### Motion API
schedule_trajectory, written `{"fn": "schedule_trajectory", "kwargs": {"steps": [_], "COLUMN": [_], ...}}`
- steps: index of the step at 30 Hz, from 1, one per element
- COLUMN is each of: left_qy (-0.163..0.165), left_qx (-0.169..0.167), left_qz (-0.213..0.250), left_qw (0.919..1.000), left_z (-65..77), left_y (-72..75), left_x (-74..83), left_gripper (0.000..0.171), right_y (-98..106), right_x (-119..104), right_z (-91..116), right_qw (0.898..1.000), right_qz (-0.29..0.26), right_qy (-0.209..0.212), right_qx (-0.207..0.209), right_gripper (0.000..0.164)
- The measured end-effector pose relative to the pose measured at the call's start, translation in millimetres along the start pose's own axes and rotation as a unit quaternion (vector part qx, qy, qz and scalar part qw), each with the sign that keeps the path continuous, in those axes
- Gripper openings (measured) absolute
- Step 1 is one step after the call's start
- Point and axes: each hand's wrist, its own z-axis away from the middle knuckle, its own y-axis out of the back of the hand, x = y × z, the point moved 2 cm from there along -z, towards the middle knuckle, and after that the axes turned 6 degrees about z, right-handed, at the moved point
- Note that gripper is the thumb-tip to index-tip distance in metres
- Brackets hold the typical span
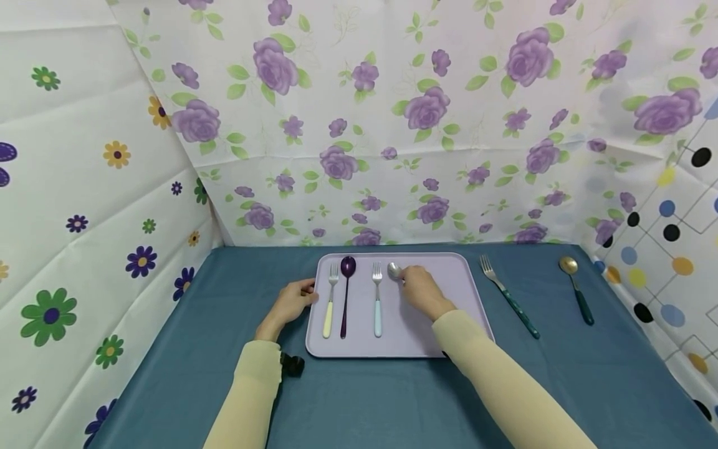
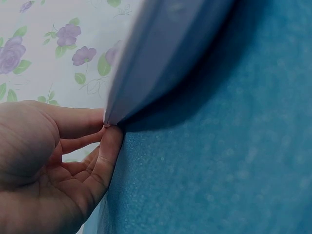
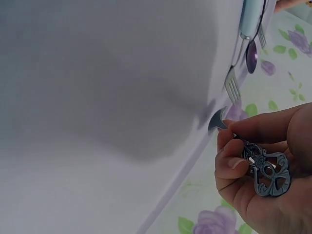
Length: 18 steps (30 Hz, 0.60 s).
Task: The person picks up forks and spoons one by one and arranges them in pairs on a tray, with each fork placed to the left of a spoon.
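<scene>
A lilac tray (image 1: 449, 293) lies on the blue tablecloth. On it, left to right, lie a fork with a yellow handle (image 1: 329, 305), a dark purple spoon (image 1: 346, 293) and a fork with a pale blue handle (image 1: 378, 302). My right hand (image 1: 422, 290) pinches a silver spoon (image 1: 394, 270) over the tray, beside the pale blue fork; the right wrist view shows its ornate grey handle (image 3: 265, 168) between thumb and fingers. My left hand (image 1: 291, 302) touches the tray's left edge (image 2: 146, 73) with relaxed fingertips (image 2: 111, 141).
Right of the tray, on the cloth, lie a fork with a dark green handle (image 1: 509, 303) and a gold spoon with a dark green handle (image 1: 576, 288). Flowered sheets wall in the back and both sides.
</scene>
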Motion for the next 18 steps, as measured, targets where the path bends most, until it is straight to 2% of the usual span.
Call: {"fn": "schedule_trajectory", "kwargs": {"steps": [6, 11, 18], "left_qy": [-0.003, -0.004, -0.005], "left_qx": [-0.002, -0.001, 0.001], "left_qz": [0.003, 0.007, 0.004], "left_qw": [1.0000, 1.0000, 1.0000], "left_z": [0.7, 1.7, 1.5], "left_y": [-0.6, 0.6, 1.2], "left_x": [0.7, 1.5, 0.6], "left_gripper": [0.052, 0.052, 0.052], "right_y": [-6.9, -5.9, -6.3], "right_x": [-3.0, -9.5, -18.6], "right_z": [-1.4, -2.6, -2.3], "right_qw": [1.000, 0.999, 0.998], "right_qz": [0.023, 0.039, 0.002], "right_qy": [0.004, -0.003, -0.037], "right_qx": [-0.007, -0.018, -0.054], "right_gripper": [0.029, 0.020, 0.013]}}
